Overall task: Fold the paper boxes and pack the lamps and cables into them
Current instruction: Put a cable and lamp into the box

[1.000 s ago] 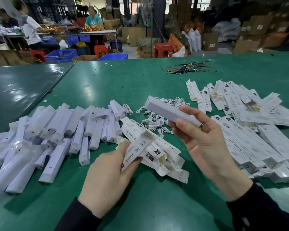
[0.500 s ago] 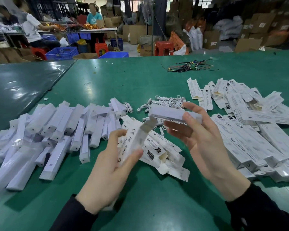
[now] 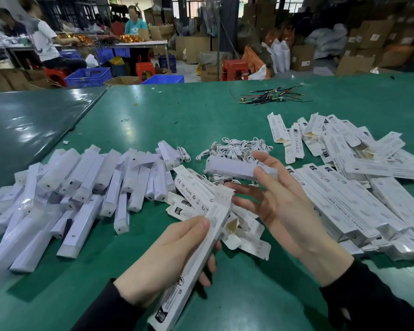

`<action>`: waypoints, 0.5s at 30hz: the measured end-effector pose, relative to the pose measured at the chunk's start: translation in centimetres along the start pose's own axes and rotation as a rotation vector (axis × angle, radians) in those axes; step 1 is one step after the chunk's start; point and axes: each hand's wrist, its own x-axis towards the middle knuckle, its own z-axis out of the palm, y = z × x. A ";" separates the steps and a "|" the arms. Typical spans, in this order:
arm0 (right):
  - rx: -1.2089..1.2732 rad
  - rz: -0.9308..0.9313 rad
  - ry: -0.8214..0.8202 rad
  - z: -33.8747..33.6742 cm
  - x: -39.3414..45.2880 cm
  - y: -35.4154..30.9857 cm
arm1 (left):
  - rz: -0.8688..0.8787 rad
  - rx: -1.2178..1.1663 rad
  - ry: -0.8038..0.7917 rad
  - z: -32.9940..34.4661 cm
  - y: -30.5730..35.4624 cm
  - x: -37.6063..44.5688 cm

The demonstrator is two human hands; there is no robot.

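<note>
Your left hand (image 3: pixel 167 256) grips a folded paper box (image 3: pixel 196 256), its open mouth tilted up toward the lamp (image 3: pixel 234 168), presumably ready for loading. Your right hand (image 3: pixel 280 206) pinches that lamp between thumb and fingers (image 3: pixel 261 172), level above the tabletop (image 3: pixel 177 111), just beyond the box mouth, apart from it.

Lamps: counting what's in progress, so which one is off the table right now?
The lamp pinched in the right hand, raised above the white cables; the rest lie piled at left.
</note>
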 end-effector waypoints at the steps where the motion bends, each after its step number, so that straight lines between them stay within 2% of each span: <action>1: -0.011 0.012 -0.012 0.0 0.0 0.1 | 0.023 -0.042 -0.026 0.1 0.0 0.0; 4: -0.080 0.041 -0.028 0.1 -0.2 0.6 | 0.025 -0.157 -0.127 0.3 0.2 -0.1; 7: -0.217 0.049 -0.015 0.1 -0.4 1.0 | 0.003 -0.177 -0.187 -0.1 0.0 0.3; 15: -0.285 0.067 -0.023 0.7 -0.8 1.4 | -0.042 -0.240 -0.184 0.2 -0.1 0.2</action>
